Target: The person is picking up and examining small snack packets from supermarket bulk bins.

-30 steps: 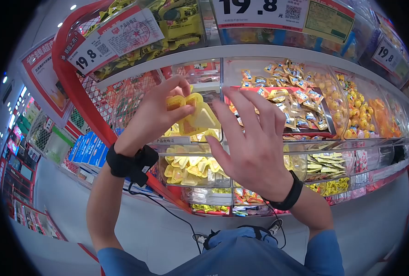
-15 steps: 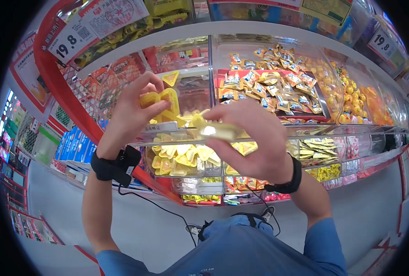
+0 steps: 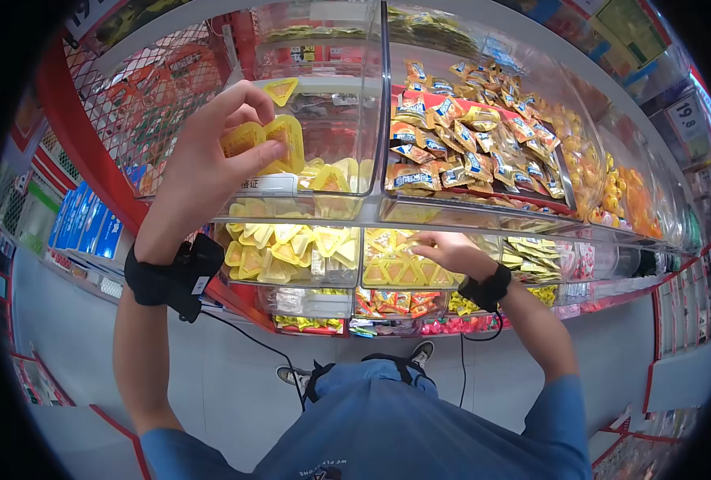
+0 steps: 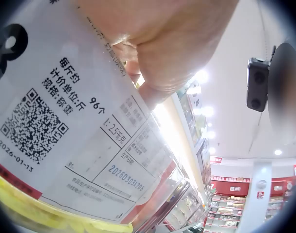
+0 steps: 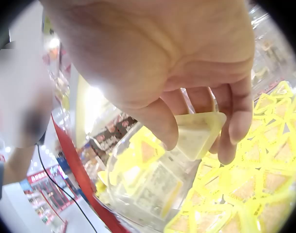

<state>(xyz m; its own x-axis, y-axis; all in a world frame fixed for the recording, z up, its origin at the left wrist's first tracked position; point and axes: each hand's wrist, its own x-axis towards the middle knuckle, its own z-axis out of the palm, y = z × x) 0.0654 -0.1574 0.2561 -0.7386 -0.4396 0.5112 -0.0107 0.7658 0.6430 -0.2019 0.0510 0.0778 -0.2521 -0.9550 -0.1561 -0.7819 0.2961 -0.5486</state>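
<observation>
My left hand (image 3: 211,156) pinches yellow-rimmed triangular snack packs (image 3: 289,144) between thumb and fingers, over the upper clear bin. Another triangular pack (image 3: 281,90) shows just beyond its fingertips. Lower down and to the right, my right hand (image 3: 455,254) reaches over a clear bin (image 3: 369,285). In the right wrist view, its thumb and fingers pinch one pale triangular pack (image 5: 199,133). Beneath it lie many similar yellow-edged packs (image 5: 277,167), laid close together. A printed label (image 4: 85,121) fills much of the left wrist view.
Left of the lower bin, a neighbouring bin holds jumbled triangular packs (image 3: 283,248). Orange-wrapped candies (image 3: 475,144) fill the upper bin on the right. A red frame with mesh (image 3: 123,96) borders the left side. A cable hangs from each wrist.
My right hand has gone from beside the left hand, down to the lower bin with a triangular pack. The left hand still holds its packs; the head view has shifted.
</observation>
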